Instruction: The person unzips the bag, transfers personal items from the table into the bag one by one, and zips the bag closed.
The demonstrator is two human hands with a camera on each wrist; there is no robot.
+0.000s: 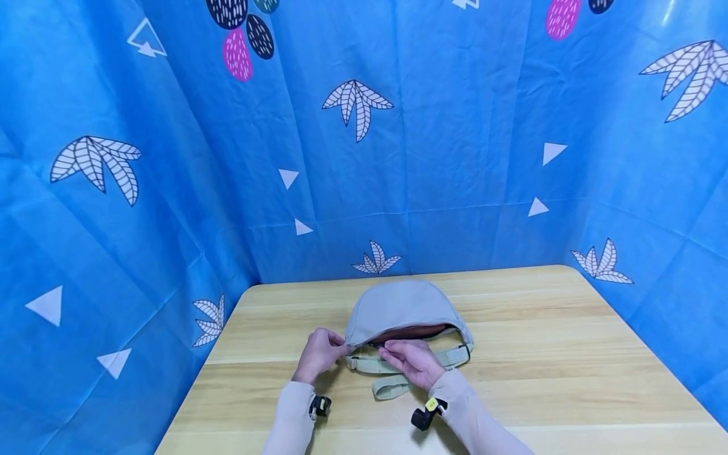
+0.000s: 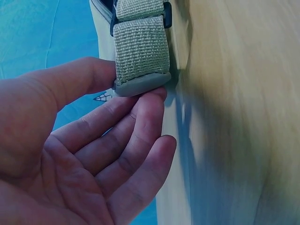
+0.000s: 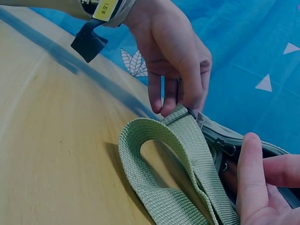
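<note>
A grey waist bag (image 1: 406, 306) lies on the table, its zipped opening facing me and gaping on a reddish-brown lining (image 1: 412, 332). My left hand (image 1: 321, 354) pinches the bag's left end between thumb and fingers, at the grey tab (image 2: 143, 85) where the green webbing strap (image 2: 140, 49) joins. My right hand (image 1: 414, 361) is at the opening, thumb and forefinger extended by its edge. In the right wrist view a dark zipper pull (image 3: 226, 147) sits just left of that thumb, apart from it. The other right fingers are partly hidden.
A loose loop of the strap (image 1: 389, 387) lies on the wooden table (image 1: 546, 354) in front of the bag. Black strap buckles (image 1: 467, 352) show at the bag's right side. Blue patterned cloth (image 1: 455, 158) hangs behind and on both sides.
</note>
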